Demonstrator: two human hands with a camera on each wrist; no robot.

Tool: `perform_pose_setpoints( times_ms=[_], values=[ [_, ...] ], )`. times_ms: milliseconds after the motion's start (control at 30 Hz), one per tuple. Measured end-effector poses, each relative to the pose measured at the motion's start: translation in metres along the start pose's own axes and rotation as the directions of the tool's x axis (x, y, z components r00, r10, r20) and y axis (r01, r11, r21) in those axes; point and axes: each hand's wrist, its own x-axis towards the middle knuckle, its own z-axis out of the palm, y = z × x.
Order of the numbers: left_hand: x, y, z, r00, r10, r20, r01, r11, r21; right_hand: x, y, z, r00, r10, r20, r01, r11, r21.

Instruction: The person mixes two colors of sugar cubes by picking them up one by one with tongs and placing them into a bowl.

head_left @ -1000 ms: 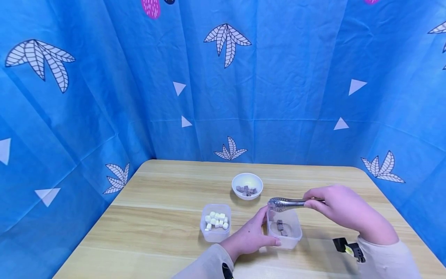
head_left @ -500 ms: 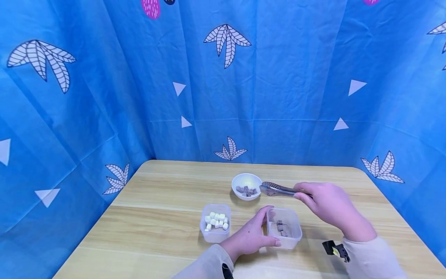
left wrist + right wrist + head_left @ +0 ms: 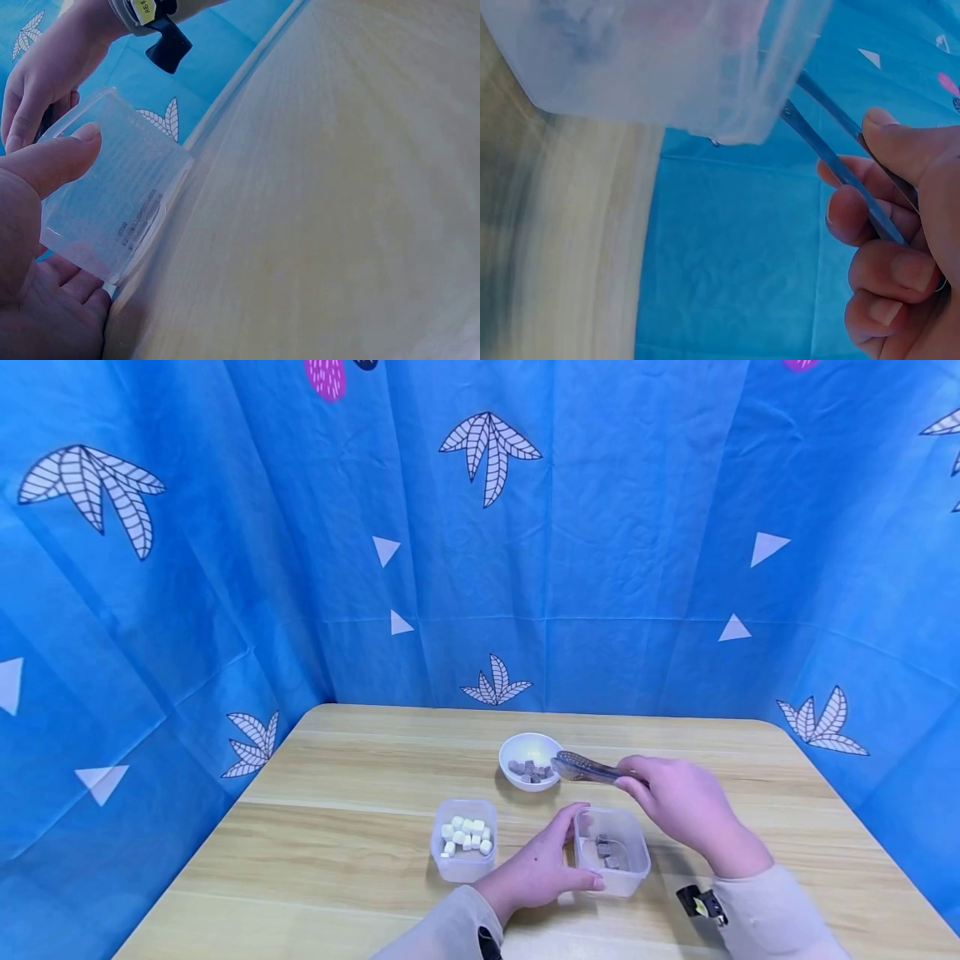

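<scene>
Worktop [image 3: 337, 827] is meeting blue cloth [image 3: 480, 552]; L hand [image 3: 536, 868], fingers spread wide, is gripping clear tub [image 3: 626, 882], its printing [image 3: 139, 217] showing only in L wrist view. R hand [image 3: 678, 797], fingers curled, is gripping tongs [image 3: 588, 769] nr bowl [image 3: 528, 746], prongs' gap showing best in R wrist view.

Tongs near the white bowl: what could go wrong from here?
The tongs have their tips at the right rim of the bowl; they might nudge it, since the left hand grips the right-hand box instead. If they carry a cube, which I cannot make out, it could drop onto the table.
</scene>
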Motion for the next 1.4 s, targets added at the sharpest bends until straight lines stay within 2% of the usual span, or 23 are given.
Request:
perform_pose_setpoints(
  times_ms=[467, 700, 1033, 1400],
  values=[
    [-0.001, 0.001, 0.0, 1.0, -0.006, 0.006, 0.006, 1.0, -0.005, 0.001, 0.001, 0.015, 0.997, 0.073, -0.006, -0.073, 0.997, -0.011],
    [-0.001, 0.001, 0.0, 1.0, 0.002, 0.003, -0.002, 1.0, -0.012, 0.001, 0.002, 0.012, 0.997, 0.08, 0.009, -0.08, 0.997, 0.01],
    [-0.001, 0.001, 0.001, 1.0, 0.0, -0.002, 0.0, 1.0, -0.017, -0.001, 0.006, -0.016, 0.989, 0.109, 0.1, -0.118, 0.989, 0.086],
    [0.0, 0.0, 0.0, 1.0, -0.019, -0.003, 0.019, 1.0, -0.001, -0.01, 0.011, -0.059, 0.991, 0.012, 0.134, -0.026, 0.995, 0.098]
  ],
)
